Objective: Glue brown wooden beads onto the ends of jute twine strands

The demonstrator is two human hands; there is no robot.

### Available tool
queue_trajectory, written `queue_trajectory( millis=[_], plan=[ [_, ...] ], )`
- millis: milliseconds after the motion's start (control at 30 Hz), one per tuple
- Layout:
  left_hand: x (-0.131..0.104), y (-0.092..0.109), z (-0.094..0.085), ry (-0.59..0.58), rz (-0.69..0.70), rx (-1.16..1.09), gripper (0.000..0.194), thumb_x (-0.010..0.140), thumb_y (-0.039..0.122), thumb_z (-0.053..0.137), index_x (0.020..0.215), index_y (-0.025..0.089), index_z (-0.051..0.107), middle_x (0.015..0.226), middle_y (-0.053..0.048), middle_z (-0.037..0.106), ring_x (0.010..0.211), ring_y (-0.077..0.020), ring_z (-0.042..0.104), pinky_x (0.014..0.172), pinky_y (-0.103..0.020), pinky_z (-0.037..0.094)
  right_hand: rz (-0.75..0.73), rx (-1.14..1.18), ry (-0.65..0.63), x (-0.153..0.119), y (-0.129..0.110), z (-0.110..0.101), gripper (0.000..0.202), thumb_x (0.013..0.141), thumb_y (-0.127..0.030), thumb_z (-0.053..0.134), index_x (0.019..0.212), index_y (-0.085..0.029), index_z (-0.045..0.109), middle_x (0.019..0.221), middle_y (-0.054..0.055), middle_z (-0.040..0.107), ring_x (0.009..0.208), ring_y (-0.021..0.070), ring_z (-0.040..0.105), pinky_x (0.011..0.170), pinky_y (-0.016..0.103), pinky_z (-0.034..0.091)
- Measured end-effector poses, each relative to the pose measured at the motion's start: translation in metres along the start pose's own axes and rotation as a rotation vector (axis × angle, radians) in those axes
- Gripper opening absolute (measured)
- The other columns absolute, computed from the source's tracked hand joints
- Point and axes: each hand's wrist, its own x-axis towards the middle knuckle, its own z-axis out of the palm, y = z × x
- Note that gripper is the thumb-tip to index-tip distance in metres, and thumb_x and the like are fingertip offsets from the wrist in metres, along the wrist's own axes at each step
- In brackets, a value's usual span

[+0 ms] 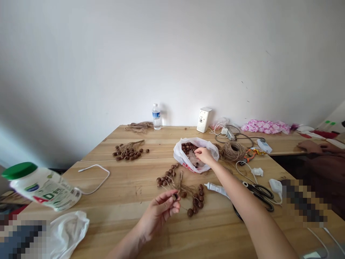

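Observation:
My left hand pinches a brown nut shell above the table, at the near end of a twine bundle. Brown nuts on twine lie left of the bundle, and more strung nuts lie to its right. My right hand reaches over a white plastic bag that holds brown nut pieces. Its fingers are pressed together inside the bag's opening; whatever they hold, if anything, is too small to make out.
Black-handled scissors, a white tube and a twine coil lie around my right arm. Farther left are a nut bunch, a water bottle and a green-capped bottle. Another person's hands rest at the right.

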Motion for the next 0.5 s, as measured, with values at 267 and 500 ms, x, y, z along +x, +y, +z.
queue_trajectory(
  millis=[267,500],
  plan=[
    [0.005,0.002,-0.004,0.077,-0.010,-0.007,0.027,0.071,0.006,0.066,0.098,0.011,0.065,0.094,-0.012,0.070,0.075,-0.0145,0.067,0.073,-0.026,0.055,-0.104,-0.250,-0.170,0.024,-0.013,0.032,0.027,0.088,-0.029,0.053,0.111,-0.015,0.054,0.113,0.008,0.055,0.096,0.0206,0.057,0.081,0.041,0.048],
    [0.003,0.005,-0.002,0.069,-0.019,-0.002,0.027,0.072,0.005,0.064,0.099,0.009,0.064,0.096,-0.014,0.070,0.078,-0.0169,0.068,0.075,-0.027,0.055,-0.110,-0.154,-0.153,0.019,-0.014,0.025,0.027,0.089,-0.029,0.052,0.112,-0.015,0.053,0.112,0.008,0.055,0.095,0.0202,0.057,0.080,0.040,0.049]
  ],
)
